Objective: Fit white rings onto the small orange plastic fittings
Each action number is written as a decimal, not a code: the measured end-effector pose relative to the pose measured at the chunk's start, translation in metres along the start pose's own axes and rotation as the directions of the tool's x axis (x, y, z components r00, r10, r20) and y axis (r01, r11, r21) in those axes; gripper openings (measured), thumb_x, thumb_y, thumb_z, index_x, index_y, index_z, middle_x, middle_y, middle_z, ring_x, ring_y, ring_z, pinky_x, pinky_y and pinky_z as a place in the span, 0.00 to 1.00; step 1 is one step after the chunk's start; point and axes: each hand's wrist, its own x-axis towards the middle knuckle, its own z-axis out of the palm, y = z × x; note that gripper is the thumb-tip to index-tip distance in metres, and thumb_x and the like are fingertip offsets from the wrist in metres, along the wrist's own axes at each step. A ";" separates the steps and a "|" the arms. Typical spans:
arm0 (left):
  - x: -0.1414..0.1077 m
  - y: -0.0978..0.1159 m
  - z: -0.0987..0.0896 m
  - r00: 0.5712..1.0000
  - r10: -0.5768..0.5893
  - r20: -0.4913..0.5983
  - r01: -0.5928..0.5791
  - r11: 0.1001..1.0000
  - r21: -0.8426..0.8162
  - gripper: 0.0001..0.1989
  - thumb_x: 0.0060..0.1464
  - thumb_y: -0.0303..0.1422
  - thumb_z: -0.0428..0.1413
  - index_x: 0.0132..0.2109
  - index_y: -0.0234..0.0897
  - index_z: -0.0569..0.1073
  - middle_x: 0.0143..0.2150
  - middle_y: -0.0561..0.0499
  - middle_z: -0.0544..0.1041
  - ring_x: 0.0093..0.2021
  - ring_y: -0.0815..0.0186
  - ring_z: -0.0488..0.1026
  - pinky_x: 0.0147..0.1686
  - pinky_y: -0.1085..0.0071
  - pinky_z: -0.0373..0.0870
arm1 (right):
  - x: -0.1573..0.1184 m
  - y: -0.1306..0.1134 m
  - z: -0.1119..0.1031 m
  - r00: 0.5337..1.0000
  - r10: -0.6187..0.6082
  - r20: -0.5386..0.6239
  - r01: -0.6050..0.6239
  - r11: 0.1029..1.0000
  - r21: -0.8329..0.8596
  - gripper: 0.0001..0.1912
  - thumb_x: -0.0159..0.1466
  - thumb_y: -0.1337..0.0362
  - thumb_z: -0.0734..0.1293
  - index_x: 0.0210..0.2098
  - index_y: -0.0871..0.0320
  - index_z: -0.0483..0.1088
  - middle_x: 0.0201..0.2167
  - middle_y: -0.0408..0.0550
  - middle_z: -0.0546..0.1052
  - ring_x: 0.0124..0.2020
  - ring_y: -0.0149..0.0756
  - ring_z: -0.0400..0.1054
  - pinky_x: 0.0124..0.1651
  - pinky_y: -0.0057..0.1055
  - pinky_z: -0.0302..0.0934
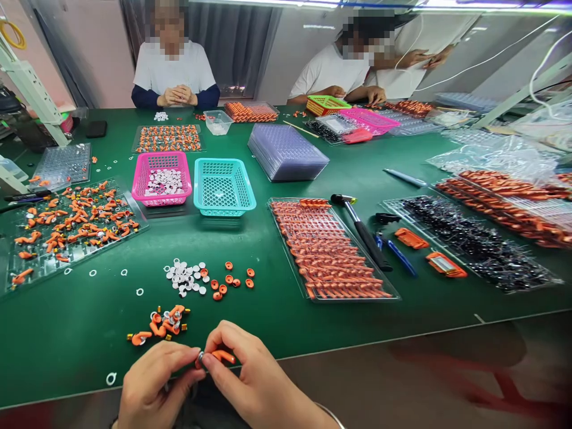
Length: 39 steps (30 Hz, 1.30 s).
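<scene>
At the table's front edge, my left hand (156,381) and my right hand (250,372) meet, both closed in a pinch on one small orange part (224,356). Its curved orange stem sticks out under my right fingers, and a round piece with a silvery rim shows between the fingertips. Just beyond my left hand lies a small pile of orange curved parts (167,325) with brass-coloured ends. Farther off are a heap of white discs (184,277) and several loose orange cups (223,289). A white ring (111,378) rests left of my left hand.
A pink basket (139,193) of white pieces stands beside a turquoise basket (203,205). Orange parts fill a clear tray (393,297) at centre right, near a hammer (364,235) and blue-handled pliers (402,257). Black parts (469,238) lie right. Two people (174,71) sit opposite.
</scene>
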 end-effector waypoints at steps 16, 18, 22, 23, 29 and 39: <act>-0.006 -0.002 -0.003 0.998 0.001 0.066 0.006 0.995 -0.098 0.09 0.62 0.25 0.57 0.47 0.38 0.76 0.37 0.51 0.81 0.36 0.68 0.79 0.36 0.79 0.76 | 0.006 0.000 -0.004 0.989 0.049 0.141 -0.081 0.969 0.232 0.04 0.62 0.66 0.64 0.33 0.58 0.63 0.29 0.41 0.65 0.30 0.32 0.58 0.33 0.28 0.55; -0.006 -0.002 -0.003 0.998 -0.006 0.067 0.016 0.990 -0.137 0.08 0.62 0.26 0.56 0.47 0.38 0.76 0.35 0.51 0.80 0.35 0.69 0.79 0.35 0.80 0.76 | 0.008 0.002 -0.006 0.977 0.052 0.205 -0.112 0.951 0.289 0.05 0.62 0.65 0.65 0.34 0.59 0.64 0.30 0.42 0.66 0.31 0.32 0.58 0.34 0.30 0.55; -0.009 -0.002 -0.004 0.992 -0.002 0.126 0.024 0.984 -0.174 0.10 0.62 0.23 0.56 0.48 0.37 0.76 0.35 0.50 0.80 0.34 0.68 0.78 0.35 0.77 0.76 | 0.011 0.005 -0.005 0.939 0.076 0.335 -0.220 0.881 0.418 0.12 0.60 0.59 0.70 0.33 0.60 0.63 0.27 0.40 0.65 0.27 0.30 0.55 0.29 0.28 0.50; -0.009 -0.001 -0.005 0.990 0.007 0.143 0.018 0.985 -0.172 0.11 0.61 0.22 0.56 0.48 0.37 0.76 0.35 0.50 0.79 0.35 0.67 0.78 0.36 0.76 0.76 | 0.011 0.007 -0.003 0.930 0.076 0.359 -0.249 0.850 0.465 0.15 0.59 0.57 0.71 0.32 0.59 0.63 0.26 0.39 0.64 0.26 0.29 0.54 0.28 0.27 0.49; -0.011 -0.001 -0.008 0.985 0.023 0.171 0.008 0.984 -0.180 0.16 0.57 0.18 0.56 0.49 0.37 0.76 0.38 0.47 0.80 0.36 0.65 0.78 0.36 0.74 0.75 | 0.008 0.019 0.014 0.918 0.062 0.392 -0.339 0.637 0.693 0.28 0.52 0.44 0.75 0.30 0.57 0.59 0.25 0.38 0.66 0.26 0.28 0.62 0.30 0.26 0.56; -0.012 -0.008 0.004 0.730 -0.647 0.219 0.630 0.513 -0.584 0.05 0.50 0.34 0.67 0.37 0.45 0.83 0.32 0.52 0.82 0.31 0.66 0.78 0.31 0.78 0.74 | 0.009 0.011 0.009 0.935 0.191 0.300 -0.356 0.510 0.783 0.24 0.51 0.51 0.78 0.33 0.61 0.68 0.30 0.40 0.73 0.31 0.26 0.64 0.39 0.26 0.56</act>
